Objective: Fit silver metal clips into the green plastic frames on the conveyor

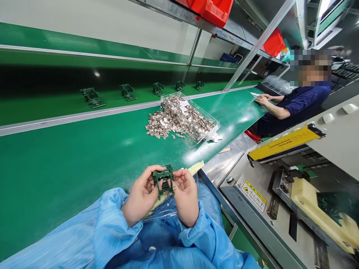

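- Between the hands, over the green tabletop (70, 179): a green plastic frame (164, 175), held clear of the surface
- Left hand (141, 196) and right hand (185, 198) both grasp it, one on each side – a steady, even hold
- Ahead of the hands: a clear bin (195, 114) of metal pieces (179, 119)

Matt plastic bracket (164, 182); glossy green belt (70, 179); shiny metal clips (179, 119); clear plastic tray (193, 109).

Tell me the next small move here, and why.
Probably turn the green plastic frame over to inspect its other side. The left hand and right hand both hold it up close, clear of the green belt, while the metal pieces in and around the clear tray lie farther off.
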Demonstrator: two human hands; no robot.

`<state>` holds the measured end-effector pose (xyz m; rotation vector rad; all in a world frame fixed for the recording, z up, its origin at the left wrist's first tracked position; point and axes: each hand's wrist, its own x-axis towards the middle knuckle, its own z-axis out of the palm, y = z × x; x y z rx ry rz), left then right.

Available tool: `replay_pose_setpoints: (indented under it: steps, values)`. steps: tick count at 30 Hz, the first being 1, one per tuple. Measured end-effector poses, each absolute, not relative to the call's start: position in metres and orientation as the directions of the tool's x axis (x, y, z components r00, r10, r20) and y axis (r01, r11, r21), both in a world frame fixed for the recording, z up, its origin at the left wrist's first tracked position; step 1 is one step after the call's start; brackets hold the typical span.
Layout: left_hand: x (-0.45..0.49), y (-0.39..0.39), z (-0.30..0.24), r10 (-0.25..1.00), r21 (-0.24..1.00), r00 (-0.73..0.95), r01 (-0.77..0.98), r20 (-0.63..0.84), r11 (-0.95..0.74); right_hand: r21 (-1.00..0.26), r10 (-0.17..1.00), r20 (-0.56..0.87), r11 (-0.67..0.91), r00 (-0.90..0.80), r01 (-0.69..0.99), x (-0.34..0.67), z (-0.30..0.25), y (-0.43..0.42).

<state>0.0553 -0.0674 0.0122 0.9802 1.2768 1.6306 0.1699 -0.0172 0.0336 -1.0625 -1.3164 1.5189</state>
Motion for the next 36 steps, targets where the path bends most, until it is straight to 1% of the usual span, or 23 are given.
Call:
replay_pose_setpoints:
  steps: [3, 9, 13, 15, 18, 19, 21, 23, 25, 28, 30, 32, 36]
  values:
    - [0.056, -0.069, 0.014, 0.925, 0.984, -0.375, -0.133, 0.063, -0.121, -0.992, 0.958, -0.076, -0.101, -0.278, -0.077, 0.168, 0.034, -0.018]
    - [0.058, -0.077, 0.021, 0.931, 0.992, -0.363, -0.095, 0.042, -0.082, -0.97, 0.945, -0.097, -0.16, -0.313, -0.182, 0.172, 0.033, -0.025]
    - [0.063, -0.082, 0.02, 0.946, 0.997, -0.318, -0.038, 0.057, -0.073, -0.96, 0.947, -0.13, -0.195, -0.295, -0.202, 0.179, 0.033, -0.032]
    - [0.065, -0.084, 0.02, 0.961, 0.998, -0.272, -0.001, 0.056, -0.059, -0.962, 0.955, -0.12, -0.18, -0.273, -0.205, 0.185, 0.034, -0.035]
    - [0.064, -0.086, 0.02, 0.973, 0.997, -0.218, 0.05, 0.071, -0.062, -0.977, 0.968, -0.073, -0.118, -0.241, -0.18, 0.203, 0.033, -0.041]
    - [0.062, -0.084, 0.02, 0.97, 0.995, -0.229, 0.065, 0.085, -0.072, -0.983, 0.973, -0.06, -0.096, -0.221, -0.155, 0.212, 0.03, -0.042]
    - [0.057, -0.074, 0.02, 0.944, 0.991, -0.307, 0.08, 0.124, -0.105, -0.994, 0.985, -0.071, -0.083, -0.159, -0.074, 0.231, 0.018, -0.041]
    - [0.057, -0.056, 0.02, 0.914, 0.991, -0.382, 0.039, 0.135, -0.13, -0.993, 0.988, -0.12, -0.119, -0.102, 0.015, 0.246, 0.0, -0.037]
    - [0.064, -0.034, 0.02, 0.914, 0.988, -0.391, -0.057, 0.111, -0.145, -0.987, 0.983, -0.155, -0.151, -0.097, 0.056, 0.252, -0.016, -0.03]
    - [0.089, -0.006, 0.019, 0.946, 0.965, -0.317, -0.221, 0.064, -0.139, -0.991, 0.975, -0.129, -0.13, -0.181, 0.006, 0.242, -0.03, -0.018]
    - [0.105, 0.003, 0.016, 0.96, 0.952, -0.275, -0.279, 0.049, -0.129, -0.993, 0.972, -0.11, -0.118, -0.21, -0.024, 0.23, -0.032, -0.013]
    - [0.113, 0.004, 0.013, 0.961, 0.953, -0.27, -0.271, 0.057, -0.133, -0.994, 0.976, -0.101, -0.105, -0.191, -0.009, 0.221, -0.032, -0.01]
    - [0.114, 0.0, 0.008, 0.942, 0.965, -0.324, -0.211, 0.084, -0.158, -0.999, 0.992, -0.048, -0.047, -0.119, 0.009, 0.215, -0.035, -0.011]
